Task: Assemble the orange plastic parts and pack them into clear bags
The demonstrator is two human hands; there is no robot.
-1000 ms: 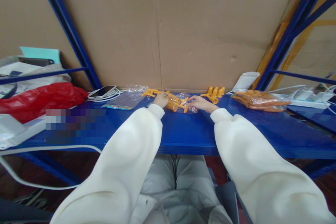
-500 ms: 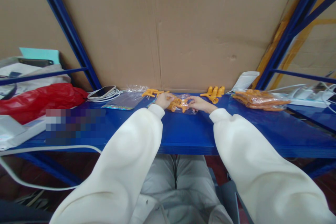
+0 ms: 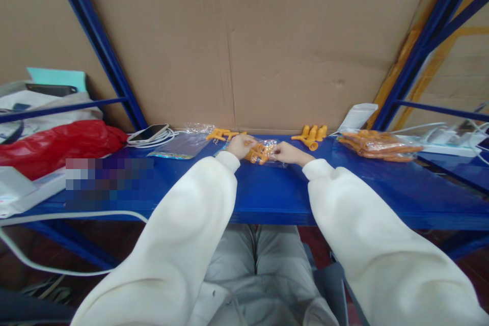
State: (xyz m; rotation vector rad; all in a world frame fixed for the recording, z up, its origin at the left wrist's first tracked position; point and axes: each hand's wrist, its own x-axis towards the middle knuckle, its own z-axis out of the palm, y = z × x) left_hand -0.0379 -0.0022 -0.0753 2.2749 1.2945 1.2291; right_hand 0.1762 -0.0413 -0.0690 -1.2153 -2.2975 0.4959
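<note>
A small clear plastic bag with orange plastic parts (image 3: 262,153) lies on the blue shelf (image 3: 267,193) just ahead of me. My left hand (image 3: 240,145) is closed on its left end. My right hand (image 3: 287,153) pinches its right end. Both arms are in white sleeves. Loose orange parts lie behind my left hand (image 3: 220,135) and behind my right hand (image 3: 311,135).
Filled bags of orange parts (image 3: 378,145) are stacked at the right, a white pouch (image 3: 357,116) behind them. Empty clear bags (image 3: 181,143), a phone on a white cable (image 3: 151,134) and a red bag (image 3: 57,145) lie left. A cardboard sheet (image 3: 248,51) backs the shelf.
My hands have drawn closer together on the bag, and the orange parts inside are bunched tighter between them.
</note>
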